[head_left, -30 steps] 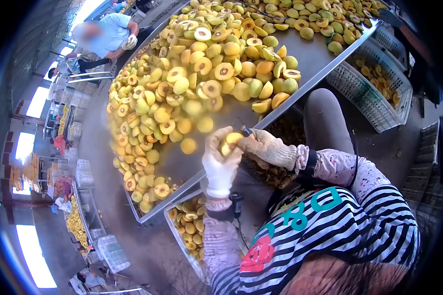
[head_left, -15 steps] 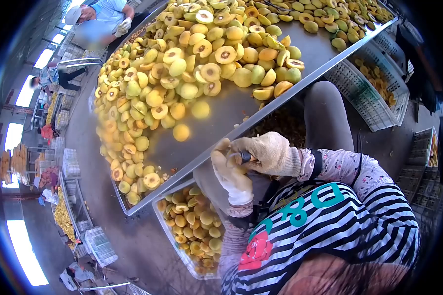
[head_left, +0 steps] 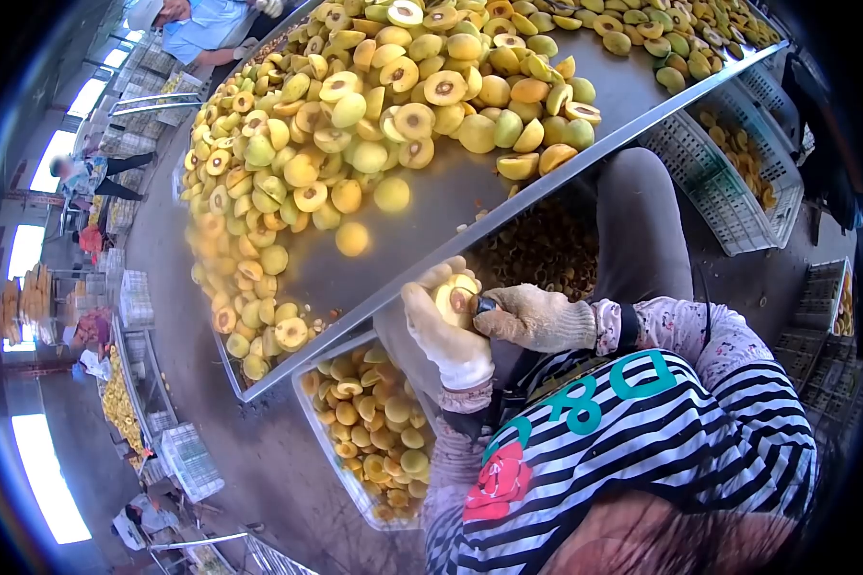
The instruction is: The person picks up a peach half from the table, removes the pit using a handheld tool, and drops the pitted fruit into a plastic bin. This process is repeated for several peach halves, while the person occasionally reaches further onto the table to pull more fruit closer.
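In my gloved left hand [head_left: 443, 331] sits an apricot half [head_left: 456, 299], its cut face with the brown centre turned up, fingers curled around it. My gloved right hand [head_left: 542, 319] grips a small dark-ended tool [head_left: 486, 305], its end touching or right beside the brown centre; most of it is hidden by the fingers. Both hands are above my lap, just at the near edge of a metal table [head_left: 422, 230]. A large heap of apricot halves [head_left: 355, 115] covers much of that table, many showing brown pits.
Below my left forearm stands a crate of apricot halves [head_left: 379, 431]. Brown pits [head_left: 542, 249] lie in a pile under the table edge. Another white crate [head_left: 729, 172] holds fruit at the right. A person in a light blue shirt [head_left: 206, 34] is across the table.
My left hand has opened up slightly and the apricot half's cut face now shows. My right hand with the tool has shifted a little right and down.
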Demonstrator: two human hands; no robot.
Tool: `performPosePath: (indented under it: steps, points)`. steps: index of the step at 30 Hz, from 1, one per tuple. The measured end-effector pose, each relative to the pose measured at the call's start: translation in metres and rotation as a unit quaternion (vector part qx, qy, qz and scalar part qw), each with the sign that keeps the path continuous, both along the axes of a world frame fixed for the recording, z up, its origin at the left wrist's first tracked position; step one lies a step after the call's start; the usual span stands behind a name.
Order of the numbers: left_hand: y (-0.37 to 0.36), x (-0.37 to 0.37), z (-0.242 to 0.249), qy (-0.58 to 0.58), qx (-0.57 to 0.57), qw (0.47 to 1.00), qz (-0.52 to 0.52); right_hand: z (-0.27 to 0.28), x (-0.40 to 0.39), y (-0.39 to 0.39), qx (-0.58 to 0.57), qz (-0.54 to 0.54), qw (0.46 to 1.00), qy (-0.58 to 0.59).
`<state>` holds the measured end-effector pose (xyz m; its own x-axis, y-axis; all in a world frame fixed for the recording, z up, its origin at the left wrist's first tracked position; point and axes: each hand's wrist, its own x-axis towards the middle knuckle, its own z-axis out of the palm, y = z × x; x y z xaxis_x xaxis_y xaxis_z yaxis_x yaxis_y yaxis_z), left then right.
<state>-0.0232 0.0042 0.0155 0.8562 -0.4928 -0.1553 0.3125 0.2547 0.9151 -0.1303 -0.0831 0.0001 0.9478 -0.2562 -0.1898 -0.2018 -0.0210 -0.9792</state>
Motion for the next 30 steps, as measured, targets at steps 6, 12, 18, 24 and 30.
performPosePath:
  steps: [6,12,18,24,30]
  points:
    - [-0.004,0.001,0.003,-0.039,-0.074,0.996,-0.017,-0.004,0.001,-0.01,0.042,0.073,0.996,0.002]
    - [-0.002,0.025,0.003,-0.019,0.005,0.985,-0.171,-0.004,-0.003,-0.02,-0.008,0.095,0.995,0.005]
    - [-0.005,0.024,0.009,0.017,-0.137,0.966,-0.219,-0.004,0.004,-0.035,0.105,0.211,0.962,0.14]
    - [-0.003,0.055,0.003,0.032,-0.032,0.917,-0.396,-0.003,0.002,-0.023,0.17,0.193,0.961,0.103]
    - [-0.006,0.055,-0.009,0.127,-0.153,0.9,-0.387,-0.029,0.002,-0.011,0.685,0.295,0.665,0.039]
